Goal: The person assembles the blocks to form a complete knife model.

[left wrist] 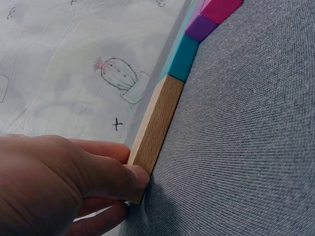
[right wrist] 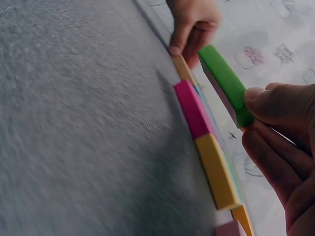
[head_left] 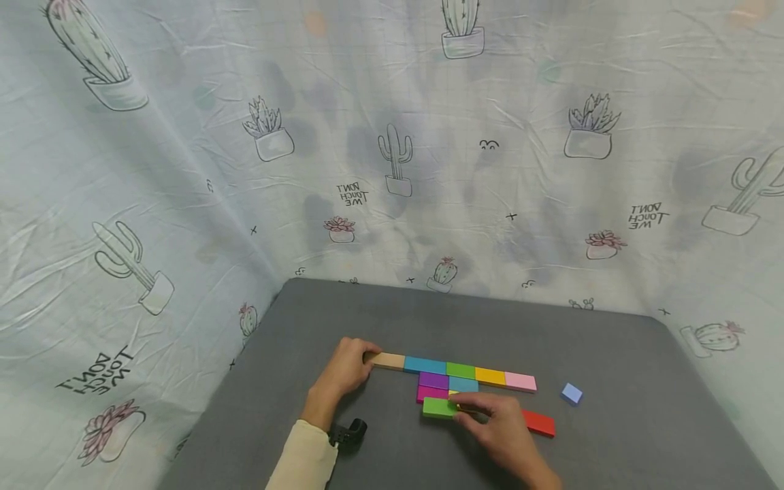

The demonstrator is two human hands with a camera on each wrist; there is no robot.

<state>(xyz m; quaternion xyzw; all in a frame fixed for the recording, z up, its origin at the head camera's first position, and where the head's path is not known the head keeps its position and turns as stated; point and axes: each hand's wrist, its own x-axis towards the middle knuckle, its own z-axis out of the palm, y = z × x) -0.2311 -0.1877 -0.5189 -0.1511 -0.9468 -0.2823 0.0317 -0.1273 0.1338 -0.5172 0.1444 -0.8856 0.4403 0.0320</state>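
Observation:
In the head view, my left hand pinches the outer end of a natural wooden block, thumb on one side and fingers on the other. That block lies at the left end of a row with a blue block, a green one, a yellow one and a pink one. Below sit a purple block, a teal block, a magenta block and a yellow block. My right hand pinches a loose green block by one end, raised above the magenta block.
A red block lies partly behind the right hand. Farther right, a small blue-violet block stands apart on the grey tabletop. A patterned cloth hangs behind the table and along its sides. The left wrist wears a black band.

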